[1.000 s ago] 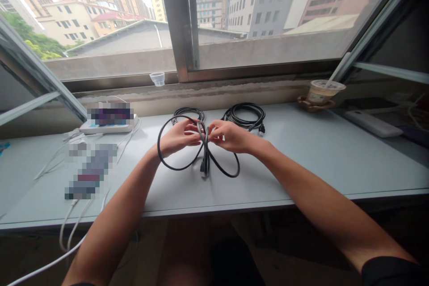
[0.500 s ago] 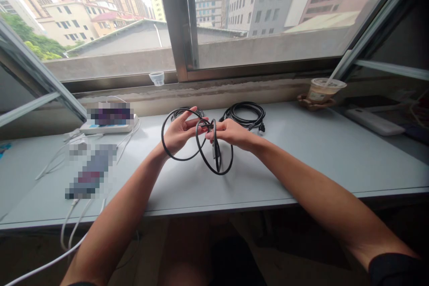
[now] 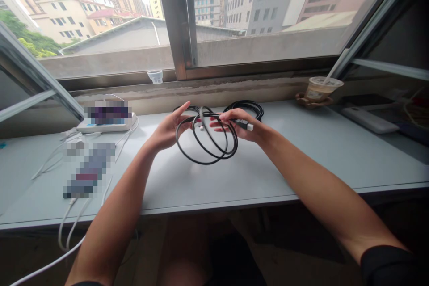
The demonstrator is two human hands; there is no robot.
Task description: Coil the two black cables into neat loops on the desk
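Observation:
My hands hold a black cable (image 3: 208, 152) above the pale grey table (image 3: 254, 165), its overlapping loops hanging below them. My right hand (image 3: 239, 125) grips the cable near a black plug with a white tip (image 3: 246, 124). My left hand (image 3: 169, 129) has its fingers spread and its thumb raised, with the loops lying against its fingertips. Behind the hands, two more coiled black cables (image 3: 246, 107) (image 3: 187, 108) lie on the table. The hanging loops and my right hand partly hide them.
On the table's left stand a white power strip (image 3: 107, 124) and a pixelated device (image 3: 89, 170), with white cables (image 3: 72, 228) trailing over the front edge. A plastic drink cup with a straw (image 3: 320, 89) stands at the back right. An open window lies beyond the table.
The twisted figure-eight of cable has become rounder, overlapping loops. My hands have moved slightly apart, my left hand has opened, and my right hand now shows the white-tipped plug.

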